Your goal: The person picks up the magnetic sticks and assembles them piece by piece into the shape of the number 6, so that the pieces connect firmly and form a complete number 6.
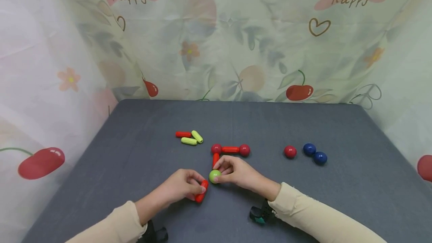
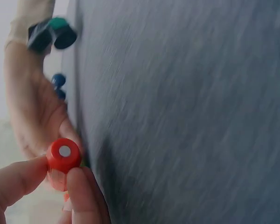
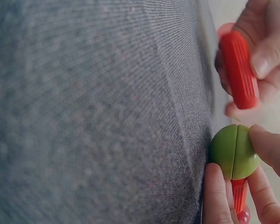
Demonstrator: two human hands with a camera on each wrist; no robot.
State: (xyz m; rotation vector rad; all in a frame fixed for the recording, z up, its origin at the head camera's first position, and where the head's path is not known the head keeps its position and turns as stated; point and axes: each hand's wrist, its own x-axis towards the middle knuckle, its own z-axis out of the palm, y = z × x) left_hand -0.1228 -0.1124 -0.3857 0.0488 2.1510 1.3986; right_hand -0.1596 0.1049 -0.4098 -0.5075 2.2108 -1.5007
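My left hand (image 1: 182,186) pinches a red rod (image 1: 201,191) between thumb and fingers; a pale round spot shows on its end (image 2: 64,150) in the left wrist view. Just to the right, my right hand (image 1: 237,172) grips a green ball (image 1: 214,176) with thumb and fingertips. That ball sits at the near end of another red rod (image 1: 215,160), which runs back to a red ball (image 1: 216,149). From there a second red rod (image 1: 231,149) leads right to another red ball (image 1: 244,150), forming an L. A small gap separates the held rod from the green ball.
Behind the left hand lie a loose red rod (image 1: 183,134) and two yellow-green rods (image 1: 189,141). Off to the right are a red ball (image 1: 290,152) and two blue balls (image 1: 309,149). The dark grey table (image 1: 135,141) meets a printed curtain (image 1: 229,48) at its back edge.
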